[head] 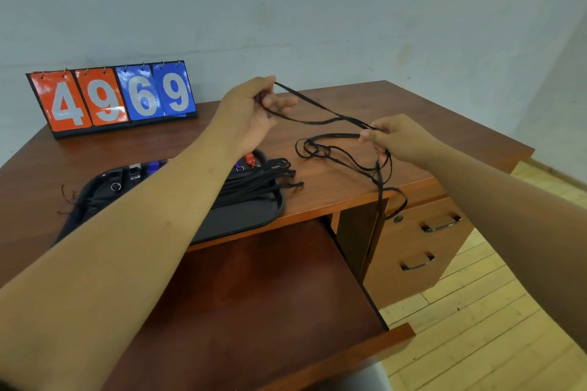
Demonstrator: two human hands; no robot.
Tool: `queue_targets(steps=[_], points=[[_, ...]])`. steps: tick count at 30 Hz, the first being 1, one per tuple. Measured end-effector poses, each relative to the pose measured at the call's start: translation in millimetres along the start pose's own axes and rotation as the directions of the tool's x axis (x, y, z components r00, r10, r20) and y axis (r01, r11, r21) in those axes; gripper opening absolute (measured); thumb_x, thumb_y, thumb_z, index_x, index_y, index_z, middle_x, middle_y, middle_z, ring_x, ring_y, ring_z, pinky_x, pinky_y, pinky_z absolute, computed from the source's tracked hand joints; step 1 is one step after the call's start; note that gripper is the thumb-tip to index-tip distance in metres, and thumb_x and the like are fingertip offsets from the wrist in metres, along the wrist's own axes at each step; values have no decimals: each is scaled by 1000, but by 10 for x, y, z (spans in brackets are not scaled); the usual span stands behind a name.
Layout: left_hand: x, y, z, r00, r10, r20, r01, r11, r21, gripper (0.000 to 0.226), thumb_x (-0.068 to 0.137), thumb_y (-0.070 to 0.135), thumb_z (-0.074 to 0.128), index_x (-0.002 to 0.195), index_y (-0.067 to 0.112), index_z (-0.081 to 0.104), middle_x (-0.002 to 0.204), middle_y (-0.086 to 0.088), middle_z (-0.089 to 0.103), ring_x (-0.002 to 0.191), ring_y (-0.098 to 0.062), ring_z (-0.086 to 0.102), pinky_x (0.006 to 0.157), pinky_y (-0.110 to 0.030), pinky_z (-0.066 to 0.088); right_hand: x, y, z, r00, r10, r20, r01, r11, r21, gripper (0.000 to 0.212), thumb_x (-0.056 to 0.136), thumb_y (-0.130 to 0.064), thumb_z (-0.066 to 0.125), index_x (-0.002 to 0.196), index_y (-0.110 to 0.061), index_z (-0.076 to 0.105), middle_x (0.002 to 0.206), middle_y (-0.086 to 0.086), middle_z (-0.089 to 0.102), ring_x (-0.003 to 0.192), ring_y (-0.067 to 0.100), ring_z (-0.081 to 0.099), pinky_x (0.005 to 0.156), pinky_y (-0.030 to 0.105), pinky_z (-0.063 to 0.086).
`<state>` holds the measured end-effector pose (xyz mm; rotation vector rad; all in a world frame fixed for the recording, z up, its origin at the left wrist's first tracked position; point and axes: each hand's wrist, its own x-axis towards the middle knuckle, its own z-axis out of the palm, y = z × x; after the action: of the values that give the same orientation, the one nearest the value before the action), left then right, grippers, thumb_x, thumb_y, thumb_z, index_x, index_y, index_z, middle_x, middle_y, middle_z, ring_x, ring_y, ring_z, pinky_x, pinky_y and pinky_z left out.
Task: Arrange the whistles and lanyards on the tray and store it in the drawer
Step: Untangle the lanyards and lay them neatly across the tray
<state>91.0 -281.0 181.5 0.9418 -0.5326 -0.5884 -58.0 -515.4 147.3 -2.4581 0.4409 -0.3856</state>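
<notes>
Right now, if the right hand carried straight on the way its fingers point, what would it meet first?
The right hand points left across the brown wooden desk, pinching the black lanyard cord. Straight on, it would probably meet the left hand holding the cord's other end, though depth is unclear.

Two hands, left (251, 111) and right (397, 136); one black oval plastic tray (254, 216) below the left; four scoreboard number cards (117, 98); two metal drawer handles (440, 224); black cord lanyards (260, 178) bundled, perhaps several.
</notes>
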Motion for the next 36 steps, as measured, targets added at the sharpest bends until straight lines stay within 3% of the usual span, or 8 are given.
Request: queue_targets(steps=[5, 9, 15, 23, 29, 33, 35, 36], points=[[-22, 48, -78, 991, 21, -135, 36, 913, 407, 21, 97, 16, 52, 77, 16, 45, 53, 7, 41, 43, -9, 39, 41, -21, 25, 54, 25, -27, 995, 62, -82, -41, 970, 241, 27, 105, -26, 51, 97, -11, 71, 60, -2, 47, 54, 14, 42, 61, 29, 43], [-97, 21, -85, 990, 11, -140, 91, 712, 696, 16, 99, 21, 54, 84, 16, 54, 62, 4, 45, 43, -8, 38, 43, -18, 33, 120, -141, -14, 988, 49, -144, -5, 958, 286, 27, 105, -23, 47, 96, -13, 70, 59, -3, 43, 52, 13, 37, 54, 29, 37], [-143, -56, -61, 996, -19, -85, 83, 503, 860, 16, 98, 25, 56, 109, 13, 56, 86, -1, 65, 59, -10, 58, 56, -22, 48, 247, -634, 0, 990, -46, -132, 95, 914, 395, 27, 103, -20, 49, 82, -15, 65, 56, -5, 41, 49, 13, 32, 49, 29, 27], [22, -85, 43, 990, 6, -139, 109, 592, 799, 30, 93, 19, 63, 119, 20, 47, 100, -2, 68, 76, -12, 70, 67, -24, 54, 680, -998, 87, 980, -115, -161, 158, 945, 285, 31, 102, -22, 52, 99, 3, 70, 58, -1, 46, 47, 13, 36, 48, 28, 31], [313, -73, 67, 985, -27, -168, 141, 685, 715, 59, 71, -19, 47, 121, 12, 51, 103, -1, 66, 114, -21, 64, 95, -34, 51, 1038, -863, 147, 980, -120, -161, 154, 964, 217, 28, 102, -21, 51, 87, -7, 70, 63, 1, 47, 51, 15, 37, 51, 28, 32], [475, -79, 136, 993, -34, -111, 87, 851, 518, 38, 75, -12, 45, 108, 4, 55, 127, -17, 57, 122, -27, 53, 102, -40, 46, 1144, -895, 130, 973, -209, -96, 219, 969, 117, 23, 101, -17, 52, 97, -8, 72, 65, -3, 51, 54, 12, 42, 56, 25, 36], [598, -115, 158, 994, -15, -107, 78, 782, 618, 14, 94, 11, 49, 102, 8, 60, 129, -13, 59, 117, -23, 57, 100, -40, 47, 1119, -900, 145, 968, -249, 30, 248, 968, 32, 20, 98, -7, 50, 95, -12, 69, 68, -5, 53, 56, 8, 46, 59, 24, 39], [669, -148, 142, 995, -33, -99, 93, 710, 699, 24, 98, 29, 51, 110, 11, 61, 125, -8, 63, 112, -21, 61, 98, -42, 48, 1107, -886, 159, 963, -251, 98, 251, 968, 18, 22, 95, -1, 48, 92, -13, 67, 69, -5, 54, 55, 4, 49, 58, 20, 40]])
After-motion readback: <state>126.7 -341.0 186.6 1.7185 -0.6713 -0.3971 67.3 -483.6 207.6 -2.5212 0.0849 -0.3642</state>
